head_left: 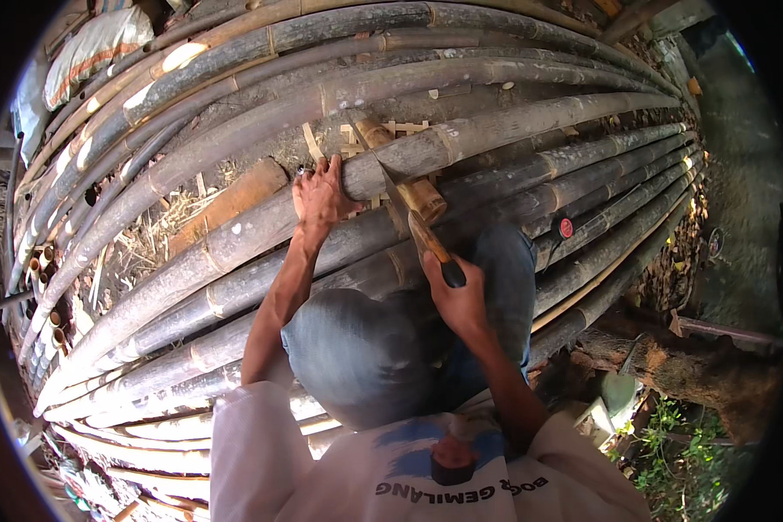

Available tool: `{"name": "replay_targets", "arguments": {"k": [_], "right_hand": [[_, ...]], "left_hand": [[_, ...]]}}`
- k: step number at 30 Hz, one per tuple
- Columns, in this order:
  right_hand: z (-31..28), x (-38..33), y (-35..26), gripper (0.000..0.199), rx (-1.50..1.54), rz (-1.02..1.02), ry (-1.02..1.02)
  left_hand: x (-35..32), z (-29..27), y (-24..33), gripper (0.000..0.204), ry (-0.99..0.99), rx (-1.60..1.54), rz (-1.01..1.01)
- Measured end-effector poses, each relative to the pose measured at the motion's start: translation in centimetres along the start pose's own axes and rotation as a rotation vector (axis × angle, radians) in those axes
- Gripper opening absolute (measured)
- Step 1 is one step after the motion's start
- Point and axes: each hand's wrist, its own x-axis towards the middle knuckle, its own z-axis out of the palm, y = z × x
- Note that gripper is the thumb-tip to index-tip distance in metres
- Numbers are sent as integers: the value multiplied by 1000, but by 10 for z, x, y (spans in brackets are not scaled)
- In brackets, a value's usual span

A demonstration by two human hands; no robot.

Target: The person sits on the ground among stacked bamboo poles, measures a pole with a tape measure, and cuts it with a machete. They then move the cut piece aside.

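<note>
Bamboo pole (pixel 461 139) lies across the stack, the left hand (pixel 322 196) clamped over it, fingers curled tight. Right hand (pixel 457 300) grips a knife (pixel 413 222), blade at the pole just right of those fingers. A glancing stroke could slide left into them.

The knife (pixel 413 217) handle end is buried in the right hand (pixel 458 300); beside the knife, the left hand (pixel 322 196) fingertips curl out of sight over a bamboo pole (pixel 496 130), whose ends run past the rim
</note>
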Motion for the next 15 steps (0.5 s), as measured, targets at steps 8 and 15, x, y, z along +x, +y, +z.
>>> {"name": "replay_targets", "arguments": {"k": [8, 15], "right_hand": [[3, -10, 18, 26, -119, -226, 174], [-30, -60, 2, 26, 35, 19, 55]], "left_hand": [[8, 1, -6, 91, 9, -25, -3], [3, 1, -17, 91, 15, 13, -24]]}}
